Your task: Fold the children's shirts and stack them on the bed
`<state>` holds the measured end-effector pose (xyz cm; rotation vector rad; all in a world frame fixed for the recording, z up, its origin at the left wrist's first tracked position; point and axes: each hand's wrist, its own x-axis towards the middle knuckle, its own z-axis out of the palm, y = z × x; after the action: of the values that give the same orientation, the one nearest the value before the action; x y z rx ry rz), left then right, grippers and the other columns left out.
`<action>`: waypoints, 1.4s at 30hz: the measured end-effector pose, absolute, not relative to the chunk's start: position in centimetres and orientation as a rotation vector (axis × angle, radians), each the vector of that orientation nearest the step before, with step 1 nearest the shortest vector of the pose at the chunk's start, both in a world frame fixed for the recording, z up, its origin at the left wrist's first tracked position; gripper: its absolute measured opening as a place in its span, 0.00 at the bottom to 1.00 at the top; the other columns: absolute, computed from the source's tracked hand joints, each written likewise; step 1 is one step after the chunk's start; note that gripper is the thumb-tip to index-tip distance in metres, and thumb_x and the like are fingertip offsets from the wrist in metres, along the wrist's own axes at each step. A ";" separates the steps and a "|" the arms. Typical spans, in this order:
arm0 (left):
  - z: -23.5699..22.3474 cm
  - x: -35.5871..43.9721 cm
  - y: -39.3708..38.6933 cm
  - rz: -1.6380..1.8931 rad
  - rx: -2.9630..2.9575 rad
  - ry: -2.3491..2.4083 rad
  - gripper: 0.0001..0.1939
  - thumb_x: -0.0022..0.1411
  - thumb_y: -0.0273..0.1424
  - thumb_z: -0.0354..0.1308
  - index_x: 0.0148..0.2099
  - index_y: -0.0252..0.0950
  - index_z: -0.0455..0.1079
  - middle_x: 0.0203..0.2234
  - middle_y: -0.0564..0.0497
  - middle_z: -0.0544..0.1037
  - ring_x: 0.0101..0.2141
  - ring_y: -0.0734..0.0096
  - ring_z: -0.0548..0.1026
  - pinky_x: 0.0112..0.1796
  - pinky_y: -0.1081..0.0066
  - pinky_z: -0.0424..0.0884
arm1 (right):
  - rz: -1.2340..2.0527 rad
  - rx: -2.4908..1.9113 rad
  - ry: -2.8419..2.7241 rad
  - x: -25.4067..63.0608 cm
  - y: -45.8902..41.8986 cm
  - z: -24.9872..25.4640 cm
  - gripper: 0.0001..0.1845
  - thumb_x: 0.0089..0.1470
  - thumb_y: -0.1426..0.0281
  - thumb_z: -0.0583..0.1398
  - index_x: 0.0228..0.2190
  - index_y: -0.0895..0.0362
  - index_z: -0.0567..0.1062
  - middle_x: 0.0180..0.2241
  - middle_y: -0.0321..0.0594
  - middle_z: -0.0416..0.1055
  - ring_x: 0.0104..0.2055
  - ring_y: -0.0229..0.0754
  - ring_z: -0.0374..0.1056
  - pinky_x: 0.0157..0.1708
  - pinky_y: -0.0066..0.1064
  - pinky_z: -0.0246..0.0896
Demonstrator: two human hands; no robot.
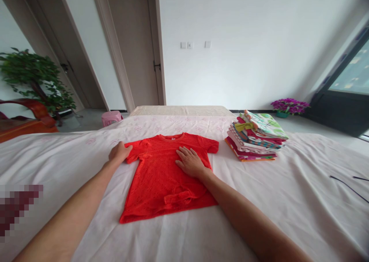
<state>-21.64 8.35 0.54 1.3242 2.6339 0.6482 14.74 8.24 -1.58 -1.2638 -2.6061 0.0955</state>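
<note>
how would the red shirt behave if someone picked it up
The red shirt would probably hang floppy, since its cloth bunches near the hem. It seems light, looking thin and dotted with what appear to be small holes.

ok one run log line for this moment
left hand: pinching sleeve of red T-shirt | right hand: open, flat on shirt | shirt: spread on floral sheet | folded clothes stack: right of shirt

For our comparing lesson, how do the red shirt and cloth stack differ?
The red shirt lies spread out; the cloth stack rises in layers.
The shirt is red, the stack multicoloured.
The left hand and right hand touch the shirt, not the stack.
Both lie on the pale sheet.
</note>
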 end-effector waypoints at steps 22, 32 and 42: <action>2.5 -14.4 2.3 0.705 1.673 2.116 0.22 0.54 0.49 0.57 0.41 0.37 0.69 0.34 0.47 0.77 0.36 0.62 0.76 0.35 0.69 0.65 | 0.189 -1.253 -2.586 14.9 8.1 -0.7 0.28 0.65 0.56 0.47 0.62 0.53 0.64 0.65 0.43 0.56 0.67 0.48 0.50 0.65 0.43 0.40; 2.0 -13.2 -7.7 0.231 1.959 2.131 0.12 0.56 0.44 0.53 0.33 0.41 0.64 0.31 0.54 0.76 0.31 0.67 0.73 0.31 0.72 0.58 | 0.490 -1.760 -2.321 9.0 12.0 3.2 0.34 0.58 0.43 0.47 0.44 0.55 0.78 0.46 0.52 0.75 0.50 0.58 0.70 0.45 0.45 0.65; 3.3 -10.9 -7.7 0.779 1.769 1.857 0.14 0.61 0.40 0.50 0.45 0.41 0.68 0.34 0.53 0.79 0.35 0.67 0.76 0.38 0.73 0.68 | 0.916 -1.451 -1.764 4.9 15.1 2.6 0.13 0.55 0.66 0.53 0.34 0.59 0.75 0.29 0.42 0.74 0.35 0.46 0.72 0.37 0.37 0.66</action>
<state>-10.94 -7.75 3.35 1.7695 1.8573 0.7790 4.91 15.15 2.63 -1.4506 -1.7643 0.9159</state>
